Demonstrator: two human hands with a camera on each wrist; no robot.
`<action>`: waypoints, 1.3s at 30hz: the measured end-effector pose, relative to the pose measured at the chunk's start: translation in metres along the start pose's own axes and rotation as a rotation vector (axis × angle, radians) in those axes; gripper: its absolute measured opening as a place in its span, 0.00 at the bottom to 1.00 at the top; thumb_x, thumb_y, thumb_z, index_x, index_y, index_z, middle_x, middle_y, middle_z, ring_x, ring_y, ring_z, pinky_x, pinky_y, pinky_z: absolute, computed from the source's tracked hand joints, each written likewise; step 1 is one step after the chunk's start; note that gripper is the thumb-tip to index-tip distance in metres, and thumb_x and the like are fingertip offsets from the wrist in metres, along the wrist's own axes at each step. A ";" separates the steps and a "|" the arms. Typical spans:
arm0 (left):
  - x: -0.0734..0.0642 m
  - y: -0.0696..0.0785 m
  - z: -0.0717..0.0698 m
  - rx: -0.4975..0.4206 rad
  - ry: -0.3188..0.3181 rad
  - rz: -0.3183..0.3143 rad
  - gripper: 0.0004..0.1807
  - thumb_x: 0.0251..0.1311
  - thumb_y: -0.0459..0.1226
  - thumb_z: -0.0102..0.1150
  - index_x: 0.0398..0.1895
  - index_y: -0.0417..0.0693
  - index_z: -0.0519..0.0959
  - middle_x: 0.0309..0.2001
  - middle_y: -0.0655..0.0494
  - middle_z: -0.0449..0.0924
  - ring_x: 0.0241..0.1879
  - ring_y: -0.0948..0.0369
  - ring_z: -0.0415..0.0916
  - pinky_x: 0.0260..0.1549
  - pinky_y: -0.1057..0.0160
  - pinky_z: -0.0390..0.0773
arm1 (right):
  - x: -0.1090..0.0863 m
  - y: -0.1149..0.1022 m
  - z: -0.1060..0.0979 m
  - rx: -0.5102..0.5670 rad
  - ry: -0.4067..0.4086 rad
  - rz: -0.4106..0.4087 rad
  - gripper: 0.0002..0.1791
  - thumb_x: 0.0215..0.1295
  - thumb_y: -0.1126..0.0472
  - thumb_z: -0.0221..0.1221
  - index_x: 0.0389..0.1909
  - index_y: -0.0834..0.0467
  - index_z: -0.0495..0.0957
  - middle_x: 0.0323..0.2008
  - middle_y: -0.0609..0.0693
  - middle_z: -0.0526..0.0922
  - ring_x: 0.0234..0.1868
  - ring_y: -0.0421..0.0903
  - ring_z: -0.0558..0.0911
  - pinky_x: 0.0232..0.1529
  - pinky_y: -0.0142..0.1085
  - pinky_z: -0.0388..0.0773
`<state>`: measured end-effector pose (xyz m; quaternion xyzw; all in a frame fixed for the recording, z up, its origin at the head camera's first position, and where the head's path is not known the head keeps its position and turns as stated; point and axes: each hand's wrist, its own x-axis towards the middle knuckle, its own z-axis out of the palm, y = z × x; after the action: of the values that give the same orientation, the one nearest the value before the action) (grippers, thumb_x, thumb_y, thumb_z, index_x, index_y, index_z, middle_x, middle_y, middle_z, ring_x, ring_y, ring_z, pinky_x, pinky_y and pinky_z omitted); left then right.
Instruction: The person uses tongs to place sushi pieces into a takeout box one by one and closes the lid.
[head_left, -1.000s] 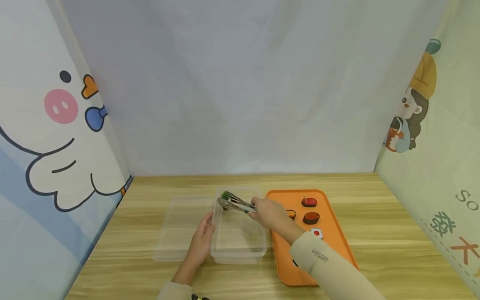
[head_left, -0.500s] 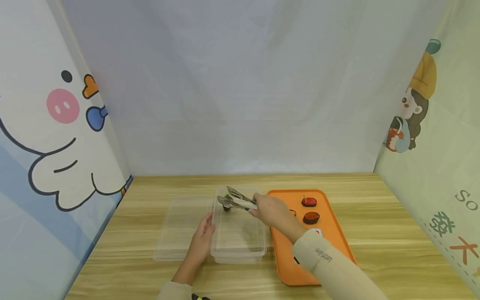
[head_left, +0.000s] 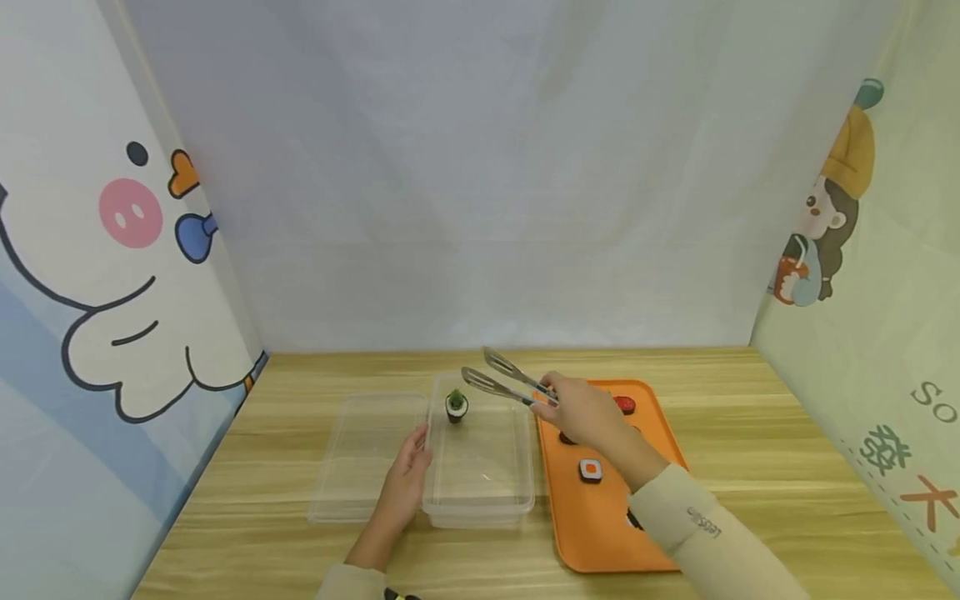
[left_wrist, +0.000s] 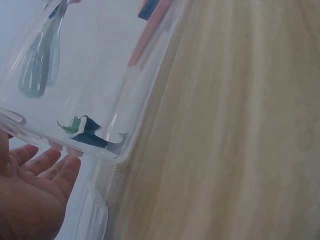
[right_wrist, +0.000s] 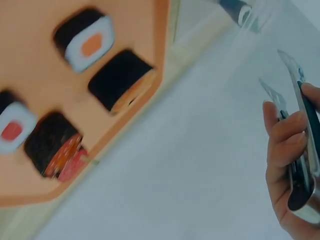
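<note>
My left hand (head_left: 405, 475) rests along the left wall of a clear plastic container (head_left: 480, 510); in the left wrist view its fingers (left_wrist: 45, 162) lie fairly straight against the outside. A toy sushi roll (head_left: 456, 407), white-topped with green garnish and a dark wrap, stands inside at the back left corner. My right hand (head_left: 588, 417) grips metal tongs (head_left: 491, 384) over the container's right rim and the tray's left edge. The tong arms are spread, with nothing between them. The right wrist view shows the fingers wrapped round the tong handles (right_wrist: 300, 185).
An orange tray (head_left: 600, 542) right of the container bears several toy sushi pieces, among them a white roll with an orange centre (head_left: 590, 471); the right arm hides some. A clear flat lid (head_left: 352, 467) lies left of the container. Fabric walls surround the wooden table (head_left: 240, 500).
The tongs have opened and let go of the sushi roll, which stays in the container. My right hand has moved right and up with the tongs, toward the tray. The left hand stays put.
</note>
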<state>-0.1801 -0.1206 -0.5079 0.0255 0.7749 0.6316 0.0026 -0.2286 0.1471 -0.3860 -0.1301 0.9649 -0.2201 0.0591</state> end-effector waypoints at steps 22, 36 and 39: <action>0.018 -0.001 -0.012 0.009 -0.008 0.015 0.26 0.76 0.35 0.38 0.74 0.38 0.55 0.70 0.34 0.57 0.67 0.39 0.58 0.65 0.42 0.57 | -0.040 0.107 -0.054 -0.061 0.073 -0.014 0.23 0.68 0.53 0.61 0.54 0.65 0.73 0.34 0.54 0.80 0.23 0.45 0.73 0.19 0.38 0.68; 0.021 0.001 -0.013 0.005 -0.022 -0.017 0.27 0.76 0.35 0.38 0.74 0.37 0.53 0.71 0.33 0.55 0.67 0.37 0.56 0.65 0.40 0.55 | -0.041 0.183 -0.060 -0.102 0.002 -0.089 0.22 0.67 0.53 0.61 0.53 0.66 0.75 0.37 0.50 0.80 0.30 0.43 0.77 0.28 0.42 0.75; 0.022 0.001 -0.013 -0.001 -0.019 -0.018 0.26 0.76 0.34 0.37 0.74 0.36 0.54 0.71 0.32 0.55 0.67 0.37 0.56 0.65 0.40 0.55 | -0.040 0.195 -0.061 -0.108 -0.022 -0.098 0.22 0.66 0.54 0.62 0.52 0.66 0.75 0.36 0.49 0.79 0.29 0.42 0.76 0.27 0.41 0.74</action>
<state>-0.2021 -0.1325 -0.5034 0.0247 0.7747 0.6317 0.0156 -0.2444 0.3526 -0.4144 -0.1827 0.9671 -0.1692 0.0519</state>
